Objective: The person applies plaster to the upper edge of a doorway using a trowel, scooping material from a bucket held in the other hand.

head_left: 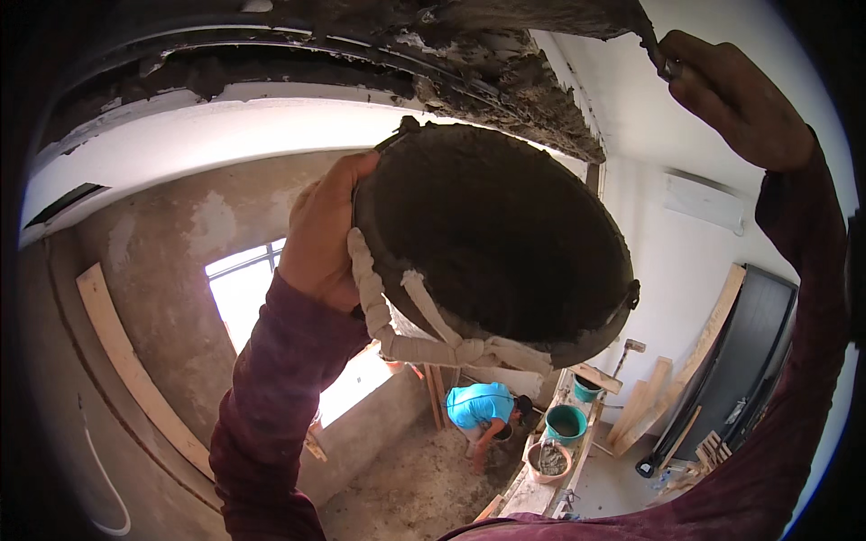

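building site | bare plaster walls [171, 252] | mortar buckets [566, 421] | stacked planks [649, 397]

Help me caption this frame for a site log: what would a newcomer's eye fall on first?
The big dark round pan, held up at centre by the left hand, a knotted cloth handle hanging from its rim. Upper right, the right hand presses a tool against rough grey mortar along the ceiling edge. Far below, a person in a blue shirt bends near buckets.

A pan [496, 243] is sitting centre, under the ceiling edge [505, 81]; a crouching person [478, 410] and buckets [564, 422] are lying below, far down.
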Demonstrator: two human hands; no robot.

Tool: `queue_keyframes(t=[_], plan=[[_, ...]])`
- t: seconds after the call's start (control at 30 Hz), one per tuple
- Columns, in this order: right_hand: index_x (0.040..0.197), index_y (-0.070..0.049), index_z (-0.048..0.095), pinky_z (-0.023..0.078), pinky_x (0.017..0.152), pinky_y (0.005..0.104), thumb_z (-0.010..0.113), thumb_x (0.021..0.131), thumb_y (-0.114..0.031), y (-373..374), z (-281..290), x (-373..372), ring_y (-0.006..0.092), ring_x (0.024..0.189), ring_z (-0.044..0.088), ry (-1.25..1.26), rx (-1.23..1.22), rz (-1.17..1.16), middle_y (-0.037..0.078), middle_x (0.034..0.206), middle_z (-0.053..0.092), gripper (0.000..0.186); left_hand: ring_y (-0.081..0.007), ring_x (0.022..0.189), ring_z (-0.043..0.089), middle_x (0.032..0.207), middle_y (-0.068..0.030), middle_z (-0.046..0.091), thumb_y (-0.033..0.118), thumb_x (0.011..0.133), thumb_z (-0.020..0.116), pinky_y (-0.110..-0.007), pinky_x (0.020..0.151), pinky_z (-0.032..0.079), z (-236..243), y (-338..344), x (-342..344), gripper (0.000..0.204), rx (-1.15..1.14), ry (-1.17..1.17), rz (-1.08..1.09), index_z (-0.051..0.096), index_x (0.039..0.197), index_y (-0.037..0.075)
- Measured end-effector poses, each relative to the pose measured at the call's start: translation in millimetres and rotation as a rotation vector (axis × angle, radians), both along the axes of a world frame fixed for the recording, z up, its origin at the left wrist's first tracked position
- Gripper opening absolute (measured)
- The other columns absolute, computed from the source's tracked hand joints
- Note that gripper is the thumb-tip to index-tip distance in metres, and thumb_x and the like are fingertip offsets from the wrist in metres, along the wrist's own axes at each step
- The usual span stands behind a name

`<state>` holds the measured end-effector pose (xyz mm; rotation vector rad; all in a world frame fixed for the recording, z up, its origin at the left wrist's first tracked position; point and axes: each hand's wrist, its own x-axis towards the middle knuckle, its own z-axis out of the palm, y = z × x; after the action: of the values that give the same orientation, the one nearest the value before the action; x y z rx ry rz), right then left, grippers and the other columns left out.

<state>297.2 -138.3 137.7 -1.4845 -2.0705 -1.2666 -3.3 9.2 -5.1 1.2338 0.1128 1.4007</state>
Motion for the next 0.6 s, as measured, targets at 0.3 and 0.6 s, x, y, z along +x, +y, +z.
queue_keyframes(t=[0.3, 0.6], plan=[[0.116, -0.002, 0.054, 0.039, 0.067, 0.0379, 0.055, 0.094, -0.022, -5.0, -42.4, 67.6, 0.0270, 0.072, 0.049, -0.149, 0.333, 0.222, 0.013, 0.077, 0.051, 0.030, -0.0179, 0.079, 0.066, 0.095, -0.0093, 0.068, 0.023, 0.093, 0.052, -0.030, 0.073, 0.055, 15.5, -0.4, -2.2, 0.026, -0.003, -0.068, -0.018, 0.061, 0.105, 0.001], [0.118, 0.001, 0.053, 0.044, 0.075, 0.0397, 0.060, 0.089, -0.016, -16.3, -45.8, 37.3, 0.0316, 0.082, 0.056, -0.245, 0.309, 0.192, 0.015, 0.090, 0.060, 0.035, -0.0169, 0.081, 0.066, 0.094, -0.0086, 0.067, 0.018, 0.093, 0.053, -0.029, 0.075, 0.055, 6.2, -17.3, 16.3, 0.025, 0.140, 0.062, 0.238, 0.060, 0.107, -0.001]])
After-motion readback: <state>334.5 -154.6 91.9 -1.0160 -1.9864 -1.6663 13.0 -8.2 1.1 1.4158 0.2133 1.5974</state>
